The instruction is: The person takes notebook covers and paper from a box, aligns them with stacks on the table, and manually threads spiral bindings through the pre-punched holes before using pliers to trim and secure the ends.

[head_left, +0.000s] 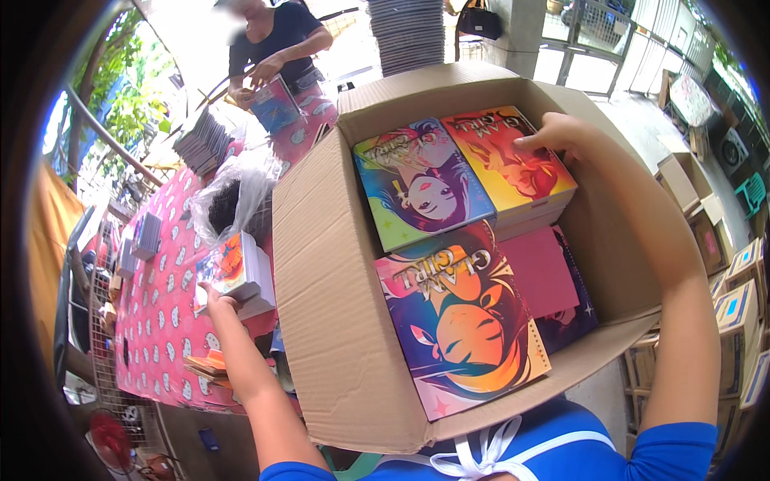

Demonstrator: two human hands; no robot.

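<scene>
An open cardboard box (345,321) stands before me, holding several stacks of colourful illustrated books. My right hand (555,136) reaches into its far right corner, thumb on the cover of a red-and-yellow book stack (513,164), its other fingers partly hidden at the stack's side. Beside that stack lies a green-and-purple book (425,188); nearer me are a multicoloured book (461,321) and a lower dark book with a pink panel (545,280). Left of the box, my left hand (216,298) grips the near edge of a white-edged book stack (253,276) on the table.
The pink patterned table (164,321) carries a clear plastic bag (241,196), orange booklets (210,365) and more book stacks (146,235). Across it, a person (277,48) handles a blue book (274,106). A tall stack (407,36) rises behind the box; cartons (734,321) stand at right.
</scene>
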